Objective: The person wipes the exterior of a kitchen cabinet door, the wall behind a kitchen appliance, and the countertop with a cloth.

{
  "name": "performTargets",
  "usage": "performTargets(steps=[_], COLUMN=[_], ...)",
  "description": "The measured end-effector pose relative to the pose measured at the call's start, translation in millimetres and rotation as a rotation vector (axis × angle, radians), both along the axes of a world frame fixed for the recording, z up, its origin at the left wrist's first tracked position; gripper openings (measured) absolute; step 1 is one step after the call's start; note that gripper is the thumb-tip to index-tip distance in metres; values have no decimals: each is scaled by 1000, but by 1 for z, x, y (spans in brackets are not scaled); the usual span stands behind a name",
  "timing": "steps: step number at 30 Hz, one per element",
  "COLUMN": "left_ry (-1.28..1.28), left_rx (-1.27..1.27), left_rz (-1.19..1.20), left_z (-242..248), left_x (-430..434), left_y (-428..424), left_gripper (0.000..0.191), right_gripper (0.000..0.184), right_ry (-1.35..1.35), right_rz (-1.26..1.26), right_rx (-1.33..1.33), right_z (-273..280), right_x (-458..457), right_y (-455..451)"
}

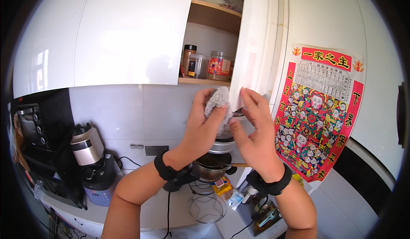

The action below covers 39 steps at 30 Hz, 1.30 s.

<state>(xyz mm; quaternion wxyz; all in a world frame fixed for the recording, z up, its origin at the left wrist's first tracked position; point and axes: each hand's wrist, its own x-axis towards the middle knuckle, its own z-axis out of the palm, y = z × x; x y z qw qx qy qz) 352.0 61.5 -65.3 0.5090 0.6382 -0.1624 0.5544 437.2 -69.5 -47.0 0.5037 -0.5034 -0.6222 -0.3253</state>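
A crumpled grey terry cloth (221,103) is pinched between the thumb and fingers of my left hand (201,127). It is beside the lower end of a white glossy cabinet door (253,43) that stands swung out. My right hand (258,135) is at that door's lower corner with thumb and fingers apart; its fingertips appear to rest on the door. Whether the cloth touches the door edge cannot be made out. Behind the door edge, the wall cabinet's shelf (208,81) holds a plastic jar with a red label (219,66), a clear tub (200,66) and a dark-capped spice bottle (189,51).
Stacked pots (209,171) stand below my hands, near a wire rack (207,208) and a yellow packet (221,187). A blender (88,149) and a black toaster oven (38,123) are at left. A printed poster (317,117) hangs at right. A tray of bottles (256,229) sits lower right.
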Motion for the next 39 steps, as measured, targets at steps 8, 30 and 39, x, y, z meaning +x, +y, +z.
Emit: performTargets(steps=[8,30,39], left_ry=[123,23,-238], left_rx=[-50,251,419], left_rz=[3,-11,269], left_z=[7,14,21], left_x=[-22,13,35], left_y=[-7,17,5], left_gripper=[35,46,63], right_gripper=[73,40,42], right_ry=[-115,-135,-337], right_rz=[-24,46,-468], right_rx=[67,191,21], right_z=[-19,50,28], right_x=[-8,4,-25], right_y=[17,-17,-26])
